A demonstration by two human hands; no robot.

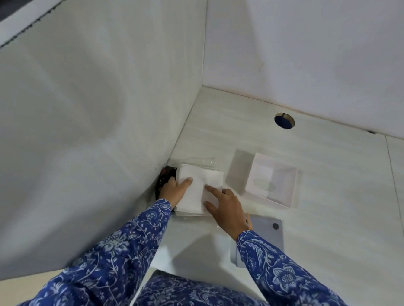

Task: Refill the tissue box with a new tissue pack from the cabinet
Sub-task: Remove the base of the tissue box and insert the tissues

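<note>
A white stack of tissues [199, 189] lies on the pale counter [326, 186] close to the left wall. Clear plastic wrap [205, 161] shows at its far edge. My left hand [175, 189] grips the stack's left side, thumb on top. My right hand [228, 209] rests on the stack's right side with fingers spread over it. To the right stands the white tissue box [270, 180], turned open side up and empty, its oval slot visible at the bottom. A grey flat lid [266, 232] with a dark dot lies near my right wrist.
A dark patterned object [165, 176] sits wedged between the stack and the left wall. A round cable hole [284, 120] is cut into the counter farther back. White walls close in on the left and at the back.
</note>
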